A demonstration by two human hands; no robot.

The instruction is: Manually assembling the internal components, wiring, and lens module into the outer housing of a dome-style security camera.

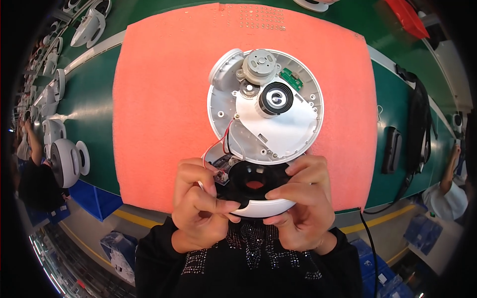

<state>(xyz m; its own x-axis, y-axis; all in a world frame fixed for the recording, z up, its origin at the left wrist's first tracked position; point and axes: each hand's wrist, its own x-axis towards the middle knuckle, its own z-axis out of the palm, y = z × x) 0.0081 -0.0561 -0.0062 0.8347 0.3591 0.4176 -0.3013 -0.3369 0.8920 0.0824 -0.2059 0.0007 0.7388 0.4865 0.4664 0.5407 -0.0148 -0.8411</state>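
Note:
A round black part (233, 191) with a white rim (268, 209) and a central hole is tilted up between my two hands. My left hand (198, 208) grips its left side, thumb and fingers pinching the edge. My right hand (309, 203) clasps the right side, fingers over the top and thumb below. A small circuit board (222, 176) sits beside my left fingers. Red, white and black wires (204, 155) run up to a round white housing (309, 126) just beyond. It carries a silver motor (261, 63), a gear (249, 90), a green board (291, 78) and a black-ringed cylinder (276, 98).
A pink foam mat (159, 99) lies on the green bench (97, 114), with rows of small screws (263, 17) at its far edge. To the right are a black case (392, 149) and a black strap (419, 119). White units (64, 161) line the left; people work at both sides.

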